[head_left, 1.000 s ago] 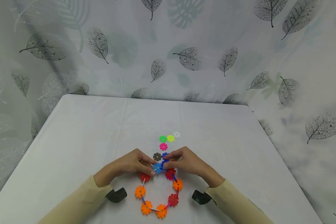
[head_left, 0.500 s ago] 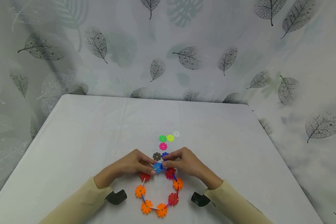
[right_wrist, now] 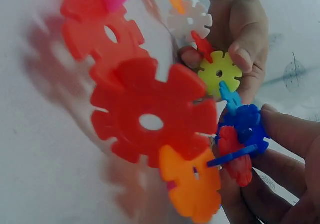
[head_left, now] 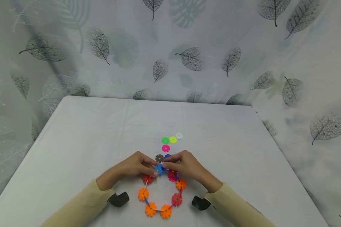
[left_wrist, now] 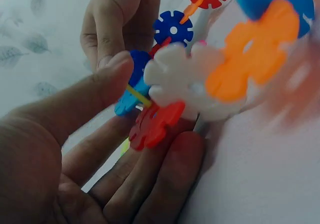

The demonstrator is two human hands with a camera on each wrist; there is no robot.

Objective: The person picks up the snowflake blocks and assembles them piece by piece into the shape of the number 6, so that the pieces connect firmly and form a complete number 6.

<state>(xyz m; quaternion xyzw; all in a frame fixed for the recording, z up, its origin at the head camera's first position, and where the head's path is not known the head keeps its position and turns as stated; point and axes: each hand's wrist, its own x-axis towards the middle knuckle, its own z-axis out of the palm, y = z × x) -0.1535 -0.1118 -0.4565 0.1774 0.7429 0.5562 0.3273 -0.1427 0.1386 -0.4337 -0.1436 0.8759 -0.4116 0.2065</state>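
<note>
Now your forearms slant inward across the worktop (head_left: 108, 129), wrists bent, hands meeting at the far side of the disc ring (head_left: 143, 194): your left hand (head_left: 138, 165) pinches its yellow disc (right_wrist: 220, 75), your right hand (head_left: 186, 164) a dark blue disc (right_wrist: 244, 126).

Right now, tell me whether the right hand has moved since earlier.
Yes, the right hand has shifted slightly left against the green disc in the head view.

Head view's evenly lit, wrist views are dimmer, with diffuse shadows on the surface (right_wrist: 40, 184) in right wrist and the close orange disc (left_wrist: 257, 51) slightly soft in left wrist.
</note>
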